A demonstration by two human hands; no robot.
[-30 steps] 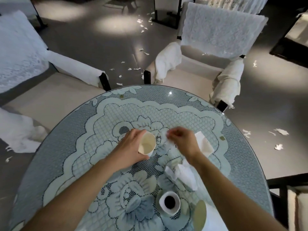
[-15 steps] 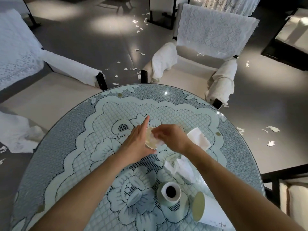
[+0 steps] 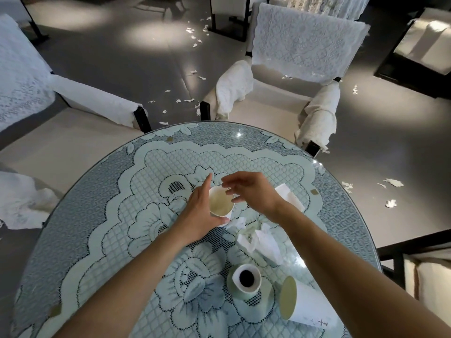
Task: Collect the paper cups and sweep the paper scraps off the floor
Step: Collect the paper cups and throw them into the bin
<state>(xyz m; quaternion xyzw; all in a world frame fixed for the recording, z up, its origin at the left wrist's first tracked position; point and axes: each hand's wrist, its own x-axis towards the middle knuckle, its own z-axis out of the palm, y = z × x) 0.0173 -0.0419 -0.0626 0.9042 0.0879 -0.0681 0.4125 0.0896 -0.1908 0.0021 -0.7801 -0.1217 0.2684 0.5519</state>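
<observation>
Left hand [image 3: 199,217] grips a paper cup [image 3: 220,203], thumb curled under its near wall, forefinger straight along its left side, mouth facing up. Just right of that cup, over its rim, the right hand [image 3: 252,192] hovers with curved fingers; whether they pinch anything I cannot tell. Crumpled tissues [image 3: 264,242] lie near-right of the cup. Farther that way a second paper cup [image 3: 302,307] lies on its side, mouth leftward, closer to the right arm, so probably that hand's pick.

Bare forearms [image 3: 136,272], bare left grip [image 3: 197,215], right grip [image 3: 253,191]
</observation>
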